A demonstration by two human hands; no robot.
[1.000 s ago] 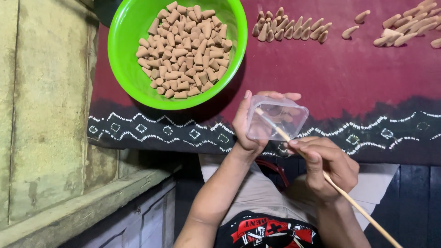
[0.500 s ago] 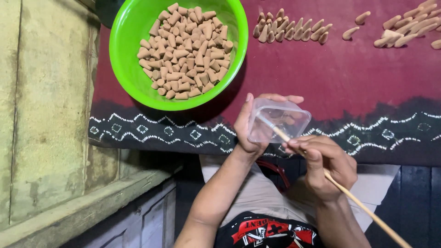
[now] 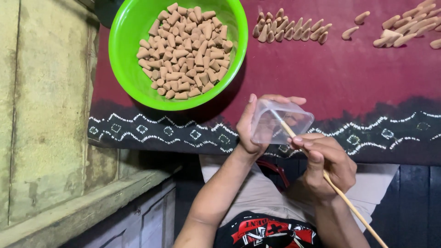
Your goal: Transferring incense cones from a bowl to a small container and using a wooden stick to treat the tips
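Our left hand (image 3: pixel 250 126) grips the clear plastic cup (image 3: pixel 282 121) by its wall; our right hand (image 3: pixel 326 163) pinches the thin wooden stick (image 3: pixel 340 193). Cup looks light and flimsy, so we'd hold near the rim, gently.

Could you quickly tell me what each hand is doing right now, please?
Left hand: closed around a clear plastic container, holding it tilted.
Right hand: closed on a thin wooden stick, its tip inside the container.

1 green bowl (image 3: pixel 133 69), 1 clear plastic container (image 3: pixel 280 120), 1 thin wooden stick (image 3: pixel 340 193), 2 hands
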